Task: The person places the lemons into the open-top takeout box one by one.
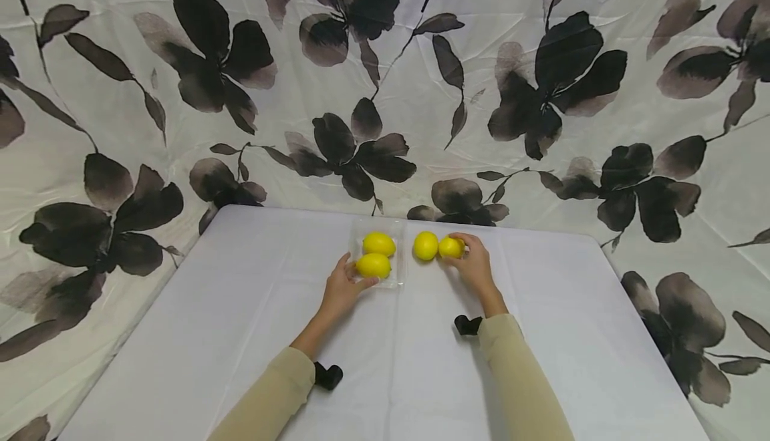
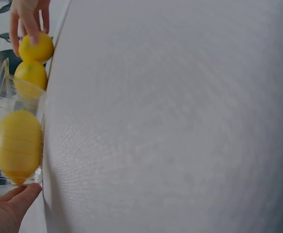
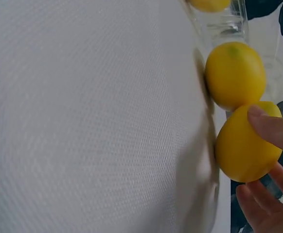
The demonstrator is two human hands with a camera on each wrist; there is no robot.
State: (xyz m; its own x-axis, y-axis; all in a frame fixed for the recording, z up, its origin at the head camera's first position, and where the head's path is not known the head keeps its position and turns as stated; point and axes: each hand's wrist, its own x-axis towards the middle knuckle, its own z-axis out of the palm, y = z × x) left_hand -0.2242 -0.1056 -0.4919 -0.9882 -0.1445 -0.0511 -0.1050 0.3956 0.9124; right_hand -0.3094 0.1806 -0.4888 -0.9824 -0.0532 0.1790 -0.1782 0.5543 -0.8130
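A clear plastic tray [image 1: 398, 276] sits at the far middle of the white table [image 1: 240, 334] with two yellow lemons in it, a far lemon [image 1: 379, 244] and a near lemon [image 1: 373, 265]. My left hand [image 1: 344, 286] grips the tray's near left corner, thumb up its side and fingers along the front edge. In the left wrist view the near lemon [image 2: 18, 145] shows through the tray wall [image 2: 0, 92], with my thumb [image 2: 10, 213] below it. My right hand [image 1: 472, 262] curls round a third lemon [image 1: 451, 247] [image 3: 248, 145]. That lemon touches a fourth lemon [image 1: 425, 245] [image 3: 235, 75] lying just right of the tray.
A white cloth with large dark flowers [image 1: 541, 87] hangs behind and around the table. The table's far edge runs just behind the tray and lemons. Black wrist camera mounts [image 1: 327, 375] [image 1: 467, 325] sit on both beige sleeves.
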